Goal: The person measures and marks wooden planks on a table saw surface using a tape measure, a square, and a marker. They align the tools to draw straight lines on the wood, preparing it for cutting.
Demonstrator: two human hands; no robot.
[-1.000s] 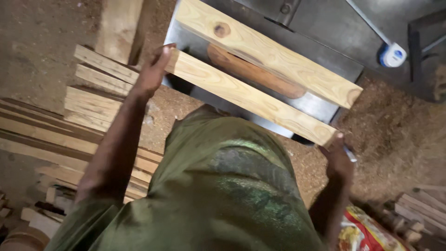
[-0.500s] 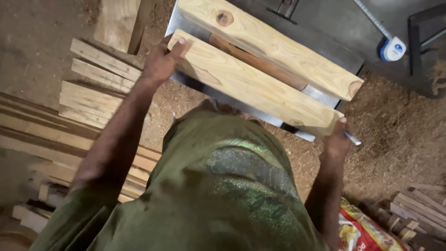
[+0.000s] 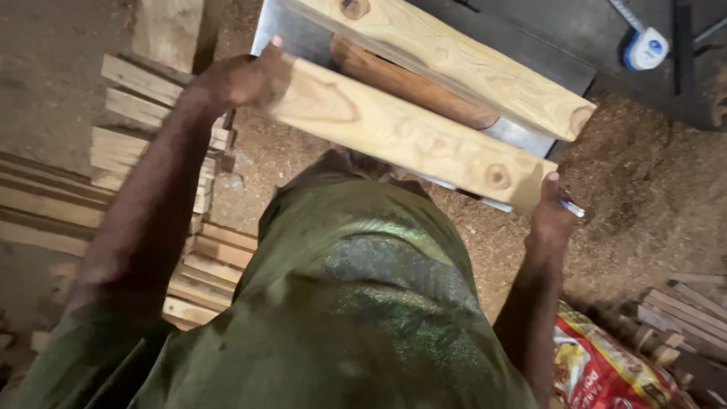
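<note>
Hands gripping plank, sawdust floor

Worktop: dark metal machine surface with a bright steel edge. On it: 1 pale knotted plank, 1 reddish rounded wooden piece just beside that plank, 1 blue-and-white tape measure. Floor: sawdust-covered, bearing stacked wood offcuts and 1 red printed bag.
</note>
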